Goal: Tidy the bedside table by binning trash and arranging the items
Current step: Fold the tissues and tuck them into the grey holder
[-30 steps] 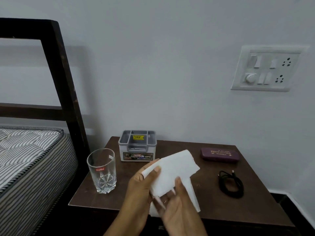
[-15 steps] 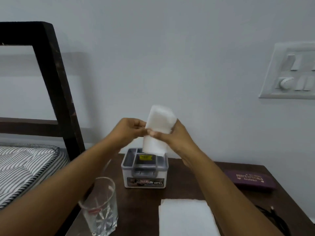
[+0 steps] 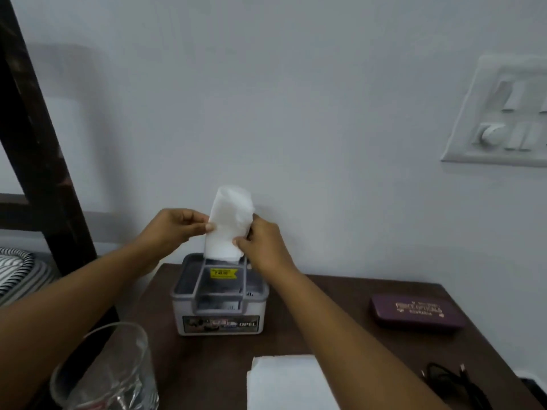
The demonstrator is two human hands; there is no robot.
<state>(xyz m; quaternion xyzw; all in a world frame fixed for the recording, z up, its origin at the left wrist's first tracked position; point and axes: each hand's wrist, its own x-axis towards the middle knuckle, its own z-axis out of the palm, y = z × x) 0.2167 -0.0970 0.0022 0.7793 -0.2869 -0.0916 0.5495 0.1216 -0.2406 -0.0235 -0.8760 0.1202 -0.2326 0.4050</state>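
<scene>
Both hands hold a folded white tissue (image 3: 229, 223) upright over the back of a grey plastic organiser box (image 3: 220, 303) on the dark wooden bedside table (image 3: 340, 329). My left hand (image 3: 174, 229) pinches the tissue's left edge. My right hand (image 3: 263, 244) grips its right side. The tissue's lower end reaches the box's rear compartment. A second white tissue (image 3: 287, 383) lies flat on the table near the front edge.
A clear drinking glass (image 3: 106, 371) stands at the front left. A maroon spectacle case (image 3: 417, 312) lies on the right, and a coiled black cable (image 3: 455, 383) lies in front of it. A dark bed frame (image 3: 35, 149) and striped mattress (image 3: 17, 270) are left; a switchboard (image 3: 503, 113) is on the wall.
Both hands carried the folded tissue from near the table's front up and back to the organiser box, then lowered it slightly toward the rear compartment. The view moved closer.
</scene>
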